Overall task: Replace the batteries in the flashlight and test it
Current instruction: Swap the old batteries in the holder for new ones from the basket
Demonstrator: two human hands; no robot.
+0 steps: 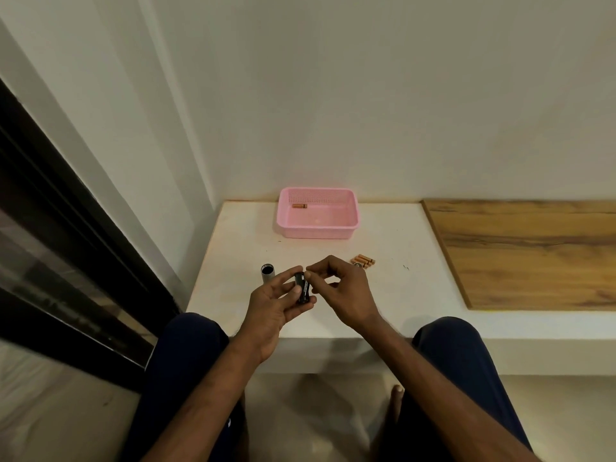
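A pink basket sits on the white ledge, at the back, close to the wall. A brown wooden board lies flat on the ledge, well to the right of the basket. A dark window frame runs down the side, far to the left of the basket. The floor shows below the ledge.
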